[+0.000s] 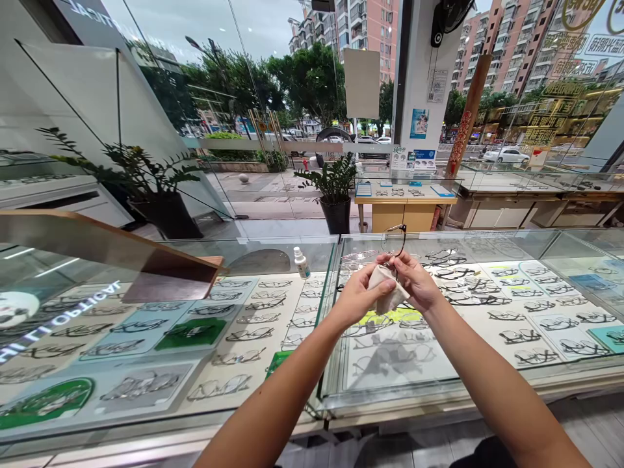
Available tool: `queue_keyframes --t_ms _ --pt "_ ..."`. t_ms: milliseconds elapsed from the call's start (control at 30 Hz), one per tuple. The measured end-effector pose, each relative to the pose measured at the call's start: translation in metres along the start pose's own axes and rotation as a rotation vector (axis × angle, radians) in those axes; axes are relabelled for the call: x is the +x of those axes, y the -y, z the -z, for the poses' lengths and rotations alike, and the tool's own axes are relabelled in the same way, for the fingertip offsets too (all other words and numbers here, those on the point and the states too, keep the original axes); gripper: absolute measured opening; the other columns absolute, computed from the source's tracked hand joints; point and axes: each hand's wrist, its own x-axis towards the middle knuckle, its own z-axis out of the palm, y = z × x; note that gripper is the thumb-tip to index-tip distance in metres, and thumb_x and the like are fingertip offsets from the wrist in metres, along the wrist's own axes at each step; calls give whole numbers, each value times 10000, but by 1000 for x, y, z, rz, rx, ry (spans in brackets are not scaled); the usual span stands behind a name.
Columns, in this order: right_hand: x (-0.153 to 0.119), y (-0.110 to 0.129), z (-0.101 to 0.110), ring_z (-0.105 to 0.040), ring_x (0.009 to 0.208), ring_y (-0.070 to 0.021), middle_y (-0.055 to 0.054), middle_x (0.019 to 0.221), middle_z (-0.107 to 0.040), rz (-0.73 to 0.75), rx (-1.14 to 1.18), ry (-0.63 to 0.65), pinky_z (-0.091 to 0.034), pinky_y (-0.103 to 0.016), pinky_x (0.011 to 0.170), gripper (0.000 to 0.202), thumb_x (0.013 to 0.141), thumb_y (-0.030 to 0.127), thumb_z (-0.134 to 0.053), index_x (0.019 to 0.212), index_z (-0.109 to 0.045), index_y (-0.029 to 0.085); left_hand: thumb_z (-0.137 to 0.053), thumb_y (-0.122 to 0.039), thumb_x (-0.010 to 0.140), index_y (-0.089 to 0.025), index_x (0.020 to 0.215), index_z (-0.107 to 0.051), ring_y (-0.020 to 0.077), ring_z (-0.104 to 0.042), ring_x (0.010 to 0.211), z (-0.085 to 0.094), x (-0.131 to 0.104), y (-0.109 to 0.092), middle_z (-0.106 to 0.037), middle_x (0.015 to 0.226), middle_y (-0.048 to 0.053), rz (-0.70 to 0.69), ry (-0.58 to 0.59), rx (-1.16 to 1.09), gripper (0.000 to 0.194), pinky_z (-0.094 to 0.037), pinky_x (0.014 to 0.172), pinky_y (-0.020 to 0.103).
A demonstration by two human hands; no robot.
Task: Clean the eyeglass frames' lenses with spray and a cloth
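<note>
A dark-rimmed pair of glasses [403, 242] is held up just right of the centre of the frame, one rim rising above the fingers and the rest largely hidden by them. A pale cloth [396, 300] is bunched around its lower part. The left hand [361, 289] is closed on the cloth, its thumb pressed across the front; the right hand [415, 281] pinches the glasses near the middle, its fingers meeting those of the left hand — which fingertip bears on which part is too small to tell.

Beneath the hands is a glass display case [333, 309], filling the lower right, with rows of eyeglass frames [520, 335] inside. A second glass case [263, 416] spreads over the lower left, and more frames lie there, some on green trays [205, 330]. Left of the hands, a small white bottle [301, 265] stands upright on it, near the seam between the cases. A brown wooden panel [97, 240] slants in from the left edge.

Farther up are two potted plants — one left [163, 211], one near the centre [336, 211] — and a wooden counter [404, 214]. Trees [312, 78] and pink buildings show through the glass at the top.
</note>
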Motion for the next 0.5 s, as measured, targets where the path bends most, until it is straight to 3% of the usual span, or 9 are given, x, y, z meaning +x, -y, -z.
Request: queue_keyframes --t_ms 167,333,500 --pt "1 1 1 -687 835 -113 3 979 -784 8 0 2 -576 -240 791 420 633 433 -1015 783 -698 202 -893 -730 618 -119 869 -679 122 -504 680 2 0 5 -589 764 10 52 39 35 694 -396 625 236" --pt "2 0 1 -686 834 -123 5 953 -773 1 -1 -12 -585 -257 784 435 624 450 -1016 771 -688 204 -914 -667 627 -123 934 -717 138 -537 720 0 -2 4 -633 824 33 10 35 18 656 -445 668 249" --pt "1 -3 -1 -680 858 -125 -3 968 -769 -19 -7 -12 -579 -255 810 447 606 459 -1021 768 -692 203 -931 -591 622 -134 934 -752 168 -573 807 -2 -5 1 -679 939 69 -53 -44 53 582 -488 740 269"
